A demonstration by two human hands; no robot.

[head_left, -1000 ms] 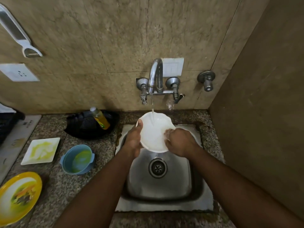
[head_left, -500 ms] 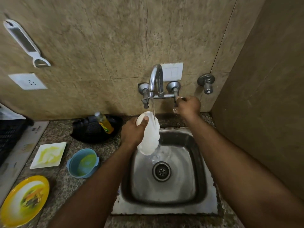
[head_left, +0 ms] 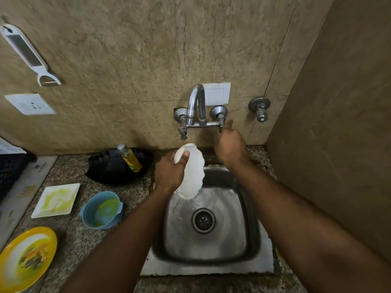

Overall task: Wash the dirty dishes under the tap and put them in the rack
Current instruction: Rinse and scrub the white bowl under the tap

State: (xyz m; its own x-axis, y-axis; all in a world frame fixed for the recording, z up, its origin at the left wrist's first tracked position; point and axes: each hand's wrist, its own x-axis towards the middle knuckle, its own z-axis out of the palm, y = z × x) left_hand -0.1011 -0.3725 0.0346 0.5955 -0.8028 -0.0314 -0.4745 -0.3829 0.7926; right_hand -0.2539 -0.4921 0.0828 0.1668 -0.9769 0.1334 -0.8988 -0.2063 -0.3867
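My left hand grips a white scalloped plate by its upper rim and holds it on edge over the back left of the steel sink. The plate is wet. No water stream shows under the tap spout. My right hand is raised at the tap's right handle, thumb pointing up beside it; its fingers are hidden behind the back of the hand. The edge of a black crate-like rack shows at the far left.
Dirty dishes sit on the granite counter left of the sink: a white square plate, a blue bowl and a yellow plate. A soap bottle leans in a black dish. A wall stands close on the right.
My right hand left the plate and rose to the tap's right handle. The water stream has stopped. My left hand turned the plate on edge and keeps it over the sink.
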